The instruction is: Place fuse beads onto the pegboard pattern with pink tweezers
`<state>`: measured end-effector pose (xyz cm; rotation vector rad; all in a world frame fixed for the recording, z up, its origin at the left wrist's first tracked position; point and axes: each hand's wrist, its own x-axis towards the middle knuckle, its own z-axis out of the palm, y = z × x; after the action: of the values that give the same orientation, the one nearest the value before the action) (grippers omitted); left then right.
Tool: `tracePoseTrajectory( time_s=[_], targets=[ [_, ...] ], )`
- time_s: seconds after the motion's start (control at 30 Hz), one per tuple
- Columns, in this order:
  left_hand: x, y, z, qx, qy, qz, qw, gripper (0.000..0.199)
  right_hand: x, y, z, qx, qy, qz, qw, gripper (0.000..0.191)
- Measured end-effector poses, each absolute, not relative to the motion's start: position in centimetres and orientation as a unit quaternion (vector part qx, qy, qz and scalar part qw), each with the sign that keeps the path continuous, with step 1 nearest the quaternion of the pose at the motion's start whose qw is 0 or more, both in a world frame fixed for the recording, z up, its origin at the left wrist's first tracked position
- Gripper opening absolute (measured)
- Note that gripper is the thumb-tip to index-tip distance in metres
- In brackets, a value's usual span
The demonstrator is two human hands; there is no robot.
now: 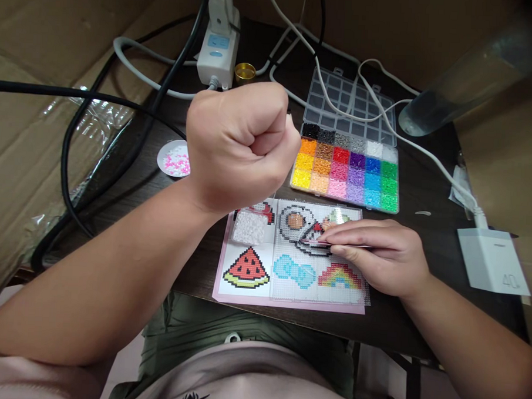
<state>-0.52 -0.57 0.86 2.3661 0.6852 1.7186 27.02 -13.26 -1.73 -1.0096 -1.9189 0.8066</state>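
My left hand (242,145) is raised in a fist over the table, close to the camera; I see nothing in it. My right hand (380,254) grips slim tweezers (323,242), their tips down at a black-outlined bead figure on a clear pegboard (303,301). Red and black beads stand inside that outline. Around it on the board are an egg-like figure (295,220), a light-blue bow (294,271) and a rainbow (339,276). A small clear tray of white beads (249,228) sits left of them, above a watermelon picture (246,270) on the pattern sheet.
Behind the board stands a sorted bead box (347,168), its clear lid (352,100) folded back. A white dish (173,158) holds pink and white beads. Cables, a power strip (217,50), a gold cup (245,72), a clear container (447,90) and a white charger (492,259) surround these.
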Motion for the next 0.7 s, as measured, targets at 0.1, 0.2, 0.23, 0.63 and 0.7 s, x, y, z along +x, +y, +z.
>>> tracePoseTrajectory(
  time_s=[0.1, 0.2, 0.23, 0.63, 0.7],
  targets=[
    [-0.51, -0.51, 0.91, 0.784, 0.237, 0.569, 0.076, 0.056, 26.89, -13.21, -1.63, -0.386, -0.761, 0.321, 0.411, 0.026],
    [-0.54, -0.34, 0.93, 0.788, 0.215, 0.573, 0.065, 0.057, 26.98, -13.22, -1.70, -0.387, -0.758, 0.326, 0.411, 0.026],
    [-0.57, -0.29, 0.90, 0.789, 0.213, 0.572, 0.063, 0.057, 27.05, -13.24, -1.75, -0.392, -0.756, 0.327, 0.410, 0.025],
    [-0.50, -0.38, 0.83, 0.788, 0.213, 0.574, 0.065, 0.058, 27.27, -13.22, -1.55, -0.388, -0.760, 0.330, 0.405, 0.018],
    [-0.49, -0.60, 0.96, 0.786, 0.224, 0.572, 0.074, 0.058, 27.23, -13.18, -1.45, -0.377, -0.763, 0.332, 0.407, 0.023]
  ],
)
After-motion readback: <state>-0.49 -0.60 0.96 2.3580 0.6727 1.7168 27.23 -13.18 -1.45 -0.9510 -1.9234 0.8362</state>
